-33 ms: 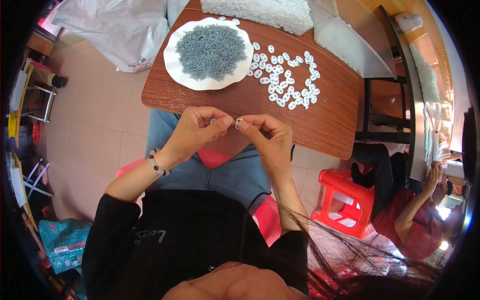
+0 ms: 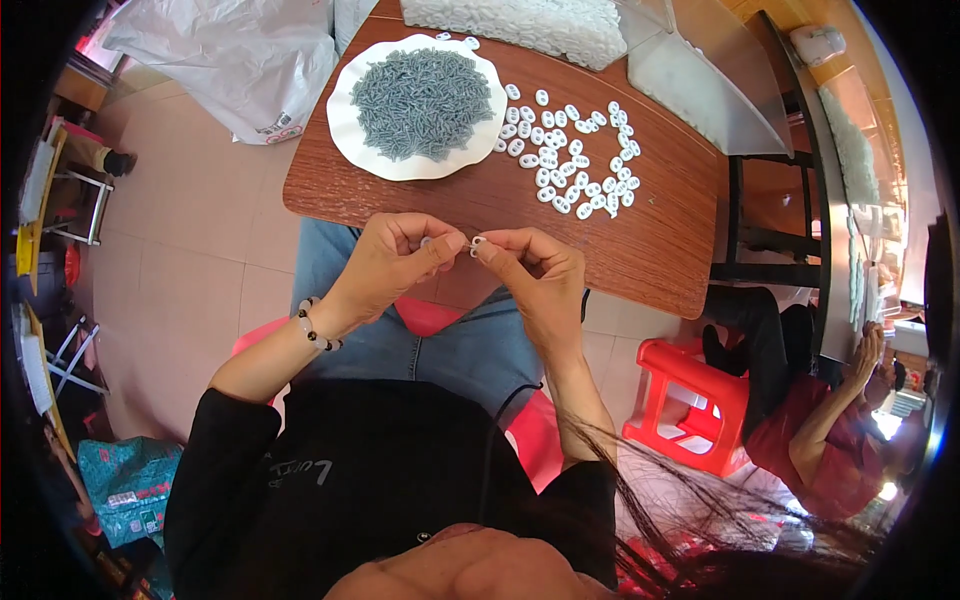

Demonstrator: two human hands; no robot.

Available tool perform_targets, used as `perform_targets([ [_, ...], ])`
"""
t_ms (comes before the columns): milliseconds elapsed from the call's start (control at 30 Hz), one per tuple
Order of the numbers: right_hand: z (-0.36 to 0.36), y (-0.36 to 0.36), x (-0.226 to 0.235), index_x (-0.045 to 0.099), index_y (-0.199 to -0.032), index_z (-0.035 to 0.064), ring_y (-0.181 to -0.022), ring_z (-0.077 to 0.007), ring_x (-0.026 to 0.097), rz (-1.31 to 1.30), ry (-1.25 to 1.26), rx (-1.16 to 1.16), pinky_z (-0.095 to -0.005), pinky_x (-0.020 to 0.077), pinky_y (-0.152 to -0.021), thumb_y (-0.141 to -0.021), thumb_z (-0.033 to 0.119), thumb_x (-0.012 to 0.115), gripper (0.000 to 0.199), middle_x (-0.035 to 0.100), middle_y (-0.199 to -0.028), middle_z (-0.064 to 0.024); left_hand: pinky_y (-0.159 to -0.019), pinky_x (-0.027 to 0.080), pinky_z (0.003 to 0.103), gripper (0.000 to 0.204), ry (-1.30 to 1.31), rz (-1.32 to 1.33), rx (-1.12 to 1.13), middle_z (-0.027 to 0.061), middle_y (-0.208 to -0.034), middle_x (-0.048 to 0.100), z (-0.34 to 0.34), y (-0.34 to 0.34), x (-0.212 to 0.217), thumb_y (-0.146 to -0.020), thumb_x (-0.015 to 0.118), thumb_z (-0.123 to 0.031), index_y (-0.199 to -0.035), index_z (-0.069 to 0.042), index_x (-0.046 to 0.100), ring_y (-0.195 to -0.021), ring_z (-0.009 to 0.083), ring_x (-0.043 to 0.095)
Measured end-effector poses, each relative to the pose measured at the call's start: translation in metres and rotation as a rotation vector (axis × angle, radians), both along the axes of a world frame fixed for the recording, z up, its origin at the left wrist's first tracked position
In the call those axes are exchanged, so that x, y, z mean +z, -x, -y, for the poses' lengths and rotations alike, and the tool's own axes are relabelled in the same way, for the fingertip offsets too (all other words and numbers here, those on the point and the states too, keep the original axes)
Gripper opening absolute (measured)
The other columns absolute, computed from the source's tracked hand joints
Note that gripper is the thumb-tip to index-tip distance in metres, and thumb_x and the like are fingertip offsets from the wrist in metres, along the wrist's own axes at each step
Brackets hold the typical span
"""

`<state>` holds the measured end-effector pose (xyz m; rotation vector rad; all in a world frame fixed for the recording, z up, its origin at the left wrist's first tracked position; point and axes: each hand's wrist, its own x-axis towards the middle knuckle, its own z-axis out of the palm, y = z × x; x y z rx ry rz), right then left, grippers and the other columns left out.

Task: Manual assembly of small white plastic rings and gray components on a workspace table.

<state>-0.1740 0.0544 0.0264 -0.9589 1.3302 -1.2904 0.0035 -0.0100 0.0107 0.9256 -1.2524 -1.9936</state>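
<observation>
Pale lettering (image 2: 318, 470) stands on the front of the black shirt (image 2: 400, 450), white and red print (image 2: 148, 493) marks the teal bag (image 2: 120, 462) at lower left, and small print (image 2: 284, 131) on the pale plastic bag (image 2: 235, 65) is too tiny to read.

The pale pinkish tiled floor (image 2: 190, 230) spreads around a brown wooden table (image 2: 670, 250) with rounded corners, a metal-legged table (image 2: 97, 210) standing at left, a red plastic stool (image 2: 732, 412) near a black-framed table (image 2: 775, 242) at right, where bright light (image 2: 937, 340) glares.
</observation>
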Motion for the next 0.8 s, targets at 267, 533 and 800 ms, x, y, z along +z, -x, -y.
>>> perform_targets([
  [267,0.0,0.0,-0.004,0.069,-0.096,-0.0026,-0.076,-0.005,0.061,-0.006,-0.018,0.01,-0.0179,0.0464,-0.069,-0.085,0.003,0.068,0.012,0.069,-0.084,-0.0033,-0.052,0.038,0.018,0.018,0.003,0.026,0.0,-0.0025,-0.075,0.062,-0.001,0.001,-0.005,-0.091,0.066,-0.018,-0.095,-0.001,0.069,-0.062,0.002,0.049],
  [533,0.002,0.0,-0.005,0.069,-0.096,-0.0031,-0.075,-0.0052,0.061,-0.023,-0.026,0.016,-0.0179,0.0462,-0.068,-0.085,0.003,0.069,0.013,0.069,-0.083,-0.0039,-0.052,0.036,0.018,0.017,-0.082,-0.028,0.001,-0.0024,-0.075,0.062,-0.002,0.0,-0.009,-0.091,0.066,-0.017,-0.094,-0.001,0.069,-0.062,0.0016,0.049],
  [800,0.001,0.008,0.008,0.069,-0.095,-0.0046,-0.073,-0.0056,0.061,0.047,0.032,-0.085,-0.0176,0.0463,-0.067,-0.085,0.001,0.068,0.012,0.069,-0.083,-0.0051,-0.061,0.039,0.018,0.029,-0.177,-0.167,-0.021,0.003,-0.086,0.064,0.008,-0.006,0.002,-0.096,0.057,-0.02,-0.112,0.002,0.064,-0.069,0.0034,0.051],
])
